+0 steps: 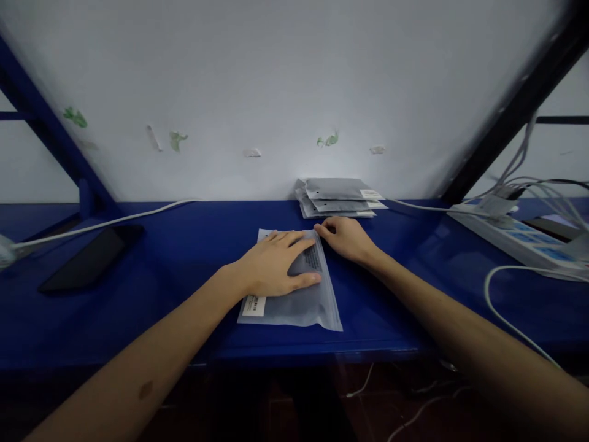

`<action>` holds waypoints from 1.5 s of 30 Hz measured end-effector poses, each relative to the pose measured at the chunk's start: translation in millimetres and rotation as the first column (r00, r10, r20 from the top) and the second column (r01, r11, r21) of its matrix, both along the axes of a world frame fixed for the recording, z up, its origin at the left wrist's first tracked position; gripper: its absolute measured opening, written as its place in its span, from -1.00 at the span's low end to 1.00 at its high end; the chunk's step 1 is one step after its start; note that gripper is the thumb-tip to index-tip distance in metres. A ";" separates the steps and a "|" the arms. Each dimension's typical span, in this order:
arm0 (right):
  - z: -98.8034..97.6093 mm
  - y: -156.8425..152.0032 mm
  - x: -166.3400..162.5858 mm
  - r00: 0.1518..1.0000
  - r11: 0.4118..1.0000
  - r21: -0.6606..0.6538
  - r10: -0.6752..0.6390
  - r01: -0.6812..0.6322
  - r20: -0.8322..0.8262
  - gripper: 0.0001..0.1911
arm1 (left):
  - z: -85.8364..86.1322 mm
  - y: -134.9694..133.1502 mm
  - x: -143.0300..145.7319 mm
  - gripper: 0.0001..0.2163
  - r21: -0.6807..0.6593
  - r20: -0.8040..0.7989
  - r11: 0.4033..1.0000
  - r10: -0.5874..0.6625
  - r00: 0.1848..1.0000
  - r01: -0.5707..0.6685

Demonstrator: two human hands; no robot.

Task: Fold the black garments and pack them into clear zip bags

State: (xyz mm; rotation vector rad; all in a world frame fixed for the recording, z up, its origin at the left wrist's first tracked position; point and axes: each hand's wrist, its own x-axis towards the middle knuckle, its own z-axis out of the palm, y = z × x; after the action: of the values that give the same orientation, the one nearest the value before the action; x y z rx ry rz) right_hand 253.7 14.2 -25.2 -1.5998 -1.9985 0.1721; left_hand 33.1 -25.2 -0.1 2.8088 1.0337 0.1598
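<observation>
The left hand [276, 264] lies flat on a frosted pouch [304, 310], fingers loosely spread and pressing it onto the table [184, 264]. The right hand [347, 239] sits at the pouch's 1 o'clock corner, its fingers drawn together so that the tips seem to nip the far edge. The pouch rests just inside the table's near edge, with a white label at its 7 o'clock corner and something dark inside.

At 12 o'clock from the pouch, against the wall [276, 92], sits a small stack of pouches [340, 196] of the same kind. Judging by that, several pieces are already set aside and this one is partway, being flattened or closed. How many remain cannot be told, since no unpacked supply is visible.

The table is deep blue. A flat black object [92, 258] lies at 9 o'clock, with a white cable [115, 220] running behind it. A white power strip [519, 236] with plugged leads sits at 3 o'clock. The wall is pale, with scraps of tape and green marks, and is framed by a blue strut [41, 123] and a black strut [519, 104].
</observation>
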 end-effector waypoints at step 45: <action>8.7 -17.6 -2.2 0.934 0.934 0.017 0.356 -0.356 0.014 -0.87 | -1.7 17.5 -13.9 -0.25 0.032 0.041 0.946 0.321 0.946 -0.322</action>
State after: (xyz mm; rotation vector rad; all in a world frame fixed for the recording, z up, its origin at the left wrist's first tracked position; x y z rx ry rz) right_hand 251.5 -3.4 -16.6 -1.2139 -2.2776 0.2806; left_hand 19.2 -7.7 -1.8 2.6369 1.4898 0.2653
